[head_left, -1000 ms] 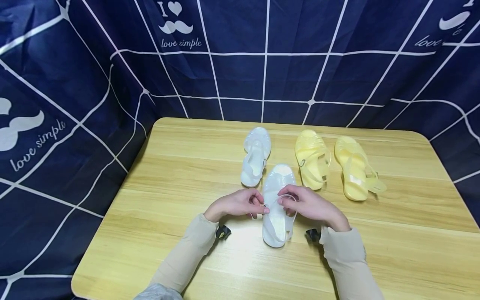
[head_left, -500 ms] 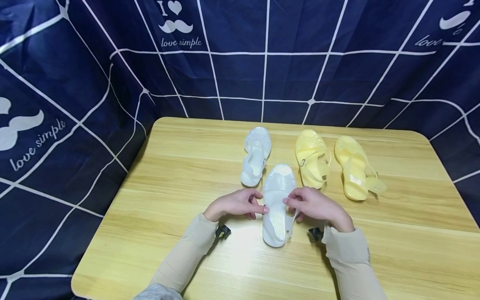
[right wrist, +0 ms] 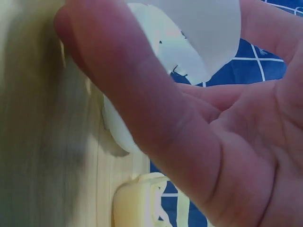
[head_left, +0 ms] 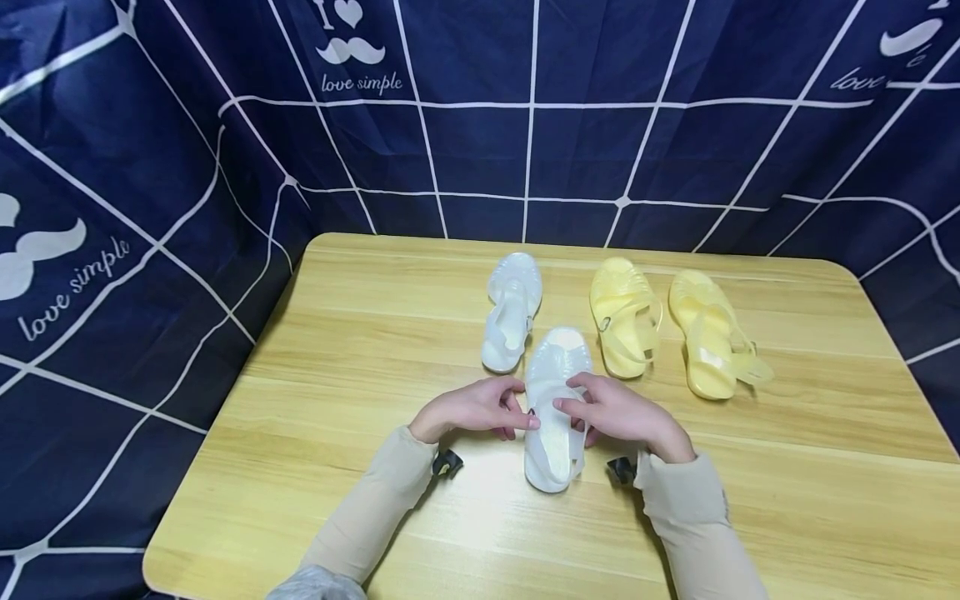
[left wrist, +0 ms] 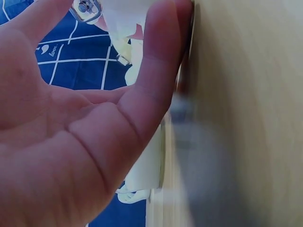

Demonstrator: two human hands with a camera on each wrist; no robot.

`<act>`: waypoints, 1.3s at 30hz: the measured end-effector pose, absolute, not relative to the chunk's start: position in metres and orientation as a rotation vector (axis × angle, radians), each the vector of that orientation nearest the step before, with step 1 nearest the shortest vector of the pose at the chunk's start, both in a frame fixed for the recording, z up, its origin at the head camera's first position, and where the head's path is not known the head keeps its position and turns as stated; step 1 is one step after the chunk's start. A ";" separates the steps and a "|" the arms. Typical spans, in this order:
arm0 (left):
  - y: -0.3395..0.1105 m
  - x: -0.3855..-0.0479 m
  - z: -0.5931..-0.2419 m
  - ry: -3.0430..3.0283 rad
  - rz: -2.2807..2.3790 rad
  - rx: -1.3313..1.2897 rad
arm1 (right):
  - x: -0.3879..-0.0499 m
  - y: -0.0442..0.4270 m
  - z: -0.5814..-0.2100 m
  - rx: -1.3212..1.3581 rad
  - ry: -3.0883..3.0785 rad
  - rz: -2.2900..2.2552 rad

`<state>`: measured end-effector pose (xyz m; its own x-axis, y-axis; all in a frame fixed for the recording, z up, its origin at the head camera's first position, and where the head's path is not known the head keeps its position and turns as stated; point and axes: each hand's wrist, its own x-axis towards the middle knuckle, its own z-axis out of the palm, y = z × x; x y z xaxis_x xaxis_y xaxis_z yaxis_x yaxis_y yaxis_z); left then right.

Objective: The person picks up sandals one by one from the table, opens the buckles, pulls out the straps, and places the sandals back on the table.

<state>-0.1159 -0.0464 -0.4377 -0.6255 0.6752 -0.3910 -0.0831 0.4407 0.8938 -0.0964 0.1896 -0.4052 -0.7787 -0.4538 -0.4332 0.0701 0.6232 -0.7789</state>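
Navy “love simple” cloth [head_left: 581, 154], two white plastic sandals [head_left: 515, 279], near one [head_left: 551, 437] pinched — left hand [head_left: 478, 406], right hand [head_left: 617, 407] — two yellow plastic ones [head_left: 621, 321] right

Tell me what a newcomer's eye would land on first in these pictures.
Probably the nearer white sandal, between the left hand and right hand. Next, perhaps, the bright yellow sandals farther back on the right, with the other white sandal to their left. The navy curtain with white lines rises behind the table.
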 end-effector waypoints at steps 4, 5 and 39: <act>-0.046 -0.115 -0.437 1.914 1.261 0.465 | -0.096 0.189 -0.405 -0.321 2.230 -1.097; -0.046 -0.114 -0.438 1.910 1.266 0.456 | -0.096 0.189 -0.405 -0.328 2.231 -1.094; -0.044 -0.111 -0.435 1.907 1.322 0.392 | -0.098 0.192 -0.405 -0.507 2.315 -1.066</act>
